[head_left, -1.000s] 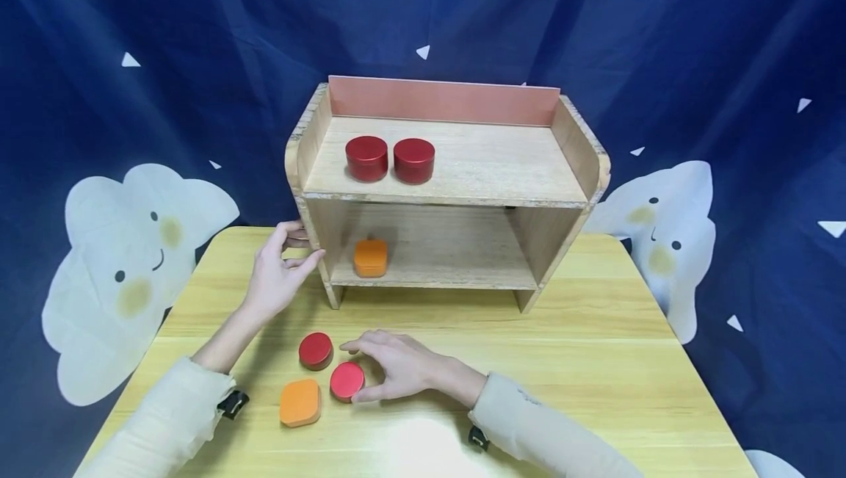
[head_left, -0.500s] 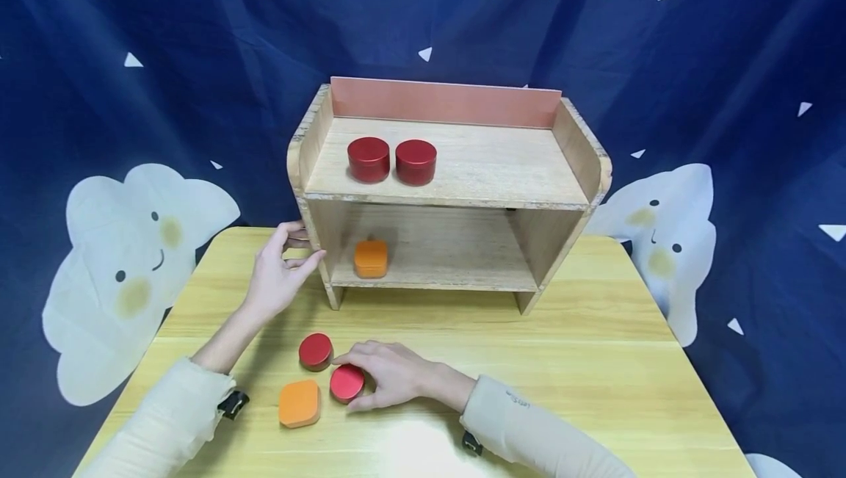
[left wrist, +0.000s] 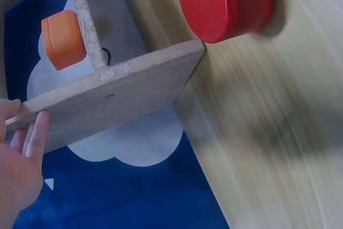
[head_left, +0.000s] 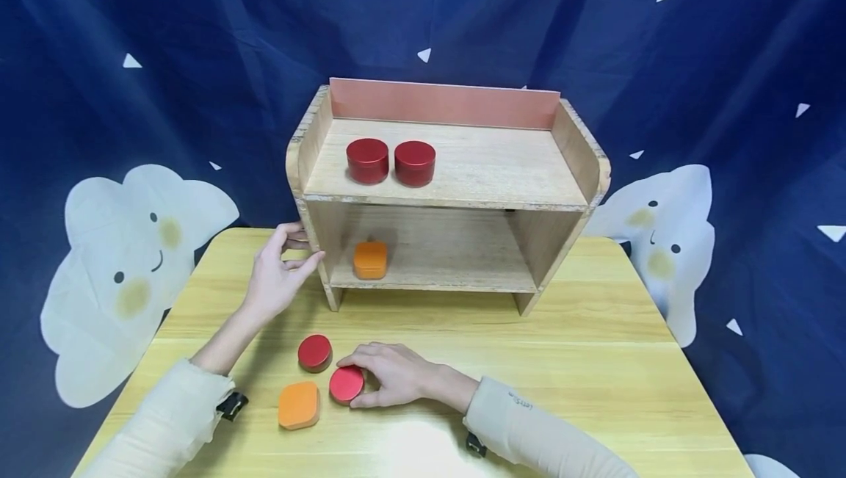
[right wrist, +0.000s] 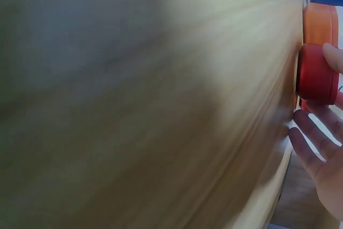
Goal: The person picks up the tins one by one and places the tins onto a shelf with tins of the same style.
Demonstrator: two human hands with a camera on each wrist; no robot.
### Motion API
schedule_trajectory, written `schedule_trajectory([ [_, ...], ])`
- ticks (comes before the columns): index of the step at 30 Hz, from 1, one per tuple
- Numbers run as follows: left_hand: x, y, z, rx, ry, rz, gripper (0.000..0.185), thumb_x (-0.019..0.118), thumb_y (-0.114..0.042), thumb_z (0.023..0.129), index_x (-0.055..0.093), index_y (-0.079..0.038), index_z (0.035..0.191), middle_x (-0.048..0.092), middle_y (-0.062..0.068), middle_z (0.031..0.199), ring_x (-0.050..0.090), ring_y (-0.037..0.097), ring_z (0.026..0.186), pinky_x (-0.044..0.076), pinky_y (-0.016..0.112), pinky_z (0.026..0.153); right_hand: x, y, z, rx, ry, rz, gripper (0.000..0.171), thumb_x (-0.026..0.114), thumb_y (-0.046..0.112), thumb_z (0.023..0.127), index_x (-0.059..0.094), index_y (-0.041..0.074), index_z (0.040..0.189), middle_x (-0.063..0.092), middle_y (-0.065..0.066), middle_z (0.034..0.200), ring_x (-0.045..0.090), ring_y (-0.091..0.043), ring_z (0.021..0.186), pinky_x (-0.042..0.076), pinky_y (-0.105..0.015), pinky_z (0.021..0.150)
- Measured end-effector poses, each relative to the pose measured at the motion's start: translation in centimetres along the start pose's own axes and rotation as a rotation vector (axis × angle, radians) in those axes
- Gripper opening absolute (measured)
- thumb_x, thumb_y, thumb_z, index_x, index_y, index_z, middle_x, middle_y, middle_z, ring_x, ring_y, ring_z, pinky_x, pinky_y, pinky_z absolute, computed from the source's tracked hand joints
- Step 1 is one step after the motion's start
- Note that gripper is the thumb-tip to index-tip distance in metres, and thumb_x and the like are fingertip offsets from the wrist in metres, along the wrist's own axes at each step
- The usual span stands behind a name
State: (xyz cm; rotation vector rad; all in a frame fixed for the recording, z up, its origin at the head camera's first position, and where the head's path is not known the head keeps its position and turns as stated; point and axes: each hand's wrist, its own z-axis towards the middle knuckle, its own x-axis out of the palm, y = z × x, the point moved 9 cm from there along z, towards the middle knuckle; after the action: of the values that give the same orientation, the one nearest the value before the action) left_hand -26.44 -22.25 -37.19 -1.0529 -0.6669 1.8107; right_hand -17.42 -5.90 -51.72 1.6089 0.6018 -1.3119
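Head view: right hand [head_left: 390, 375] grips round red tin [head_left: 346, 384] (smooth metal).

Right wrist view: table surface [right wrist: 134, 100] blurred; orange square tin [right wrist: 321, 22] cut off by the frame edge and partly hidden behind the red round tin [right wrist: 316, 73]. Left wrist view: left hand [left wrist: 19, 159] cut off at the left edge; orange tin [left wrist: 61, 38] partly hidden by the shelf panel [left wrist: 107, 103].

Top shelf [head_left: 502, 169]: two red tins [head_left: 390, 161] sat left, right side open. Bottom shelf [head_left: 449, 272]: orange tin [head_left: 370, 259] left, wide gap beside it. Table [head_left: 595, 360] right side bare.
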Motion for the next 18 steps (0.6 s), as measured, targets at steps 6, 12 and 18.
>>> schedule_trajectory([
  [6, -0.1, 0.0, 0.0, 0.007, -0.005, -0.006, 0.044, 0.079, 0.002, 0.091, 0.058, 0.008, 0.129, 0.07, 0.026, 0.121, 0.06, -0.013, 0.097, 0.059, 0.004, 0.076, -0.1, 0.0, -0.3, -0.004, -0.011, -0.015, 0.059, 0.07, 0.054, 0.097, 0.06, 0.023, 0.146, 0.07, 0.01, 0.134, 0.064, -0.002, 0.124, 0.054, -0.015, 0.104],
  [12, -0.1, 0.0, 0.0, 0.013, -0.009, 0.0, 0.044, 0.079, 0.003, 0.09, 0.058, 0.008, 0.129, 0.07, 0.027, 0.12, 0.06, -0.013, 0.097, 0.057, 0.002, 0.075, -0.2, -0.3, -0.8, 0.012, -0.014, 0.011, 0.057, 0.07, 0.054, 0.096, 0.062, 0.023, 0.143, 0.071, 0.01, 0.129, 0.064, -0.001, 0.118, 0.051, -0.009, 0.094],
  [18, 0.0, -0.2, -0.1, 0.008, -0.005, -0.004, 0.045, 0.079, 0.003, 0.09, 0.057, 0.008, 0.13, 0.07, 0.027, 0.12, 0.059, -0.013, 0.097, 0.057, 0.002, 0.076, -0.6, -0.8, -1.6, 0.039, -0.021, 0.049, 0.056, 0.072, 0.053, 0.093, 0.063, 0.025, 0.14, 0.071, 0.011, 0.127, 0.063, 0.0, 0.116, 0.049, -0.006, 0.089],
])
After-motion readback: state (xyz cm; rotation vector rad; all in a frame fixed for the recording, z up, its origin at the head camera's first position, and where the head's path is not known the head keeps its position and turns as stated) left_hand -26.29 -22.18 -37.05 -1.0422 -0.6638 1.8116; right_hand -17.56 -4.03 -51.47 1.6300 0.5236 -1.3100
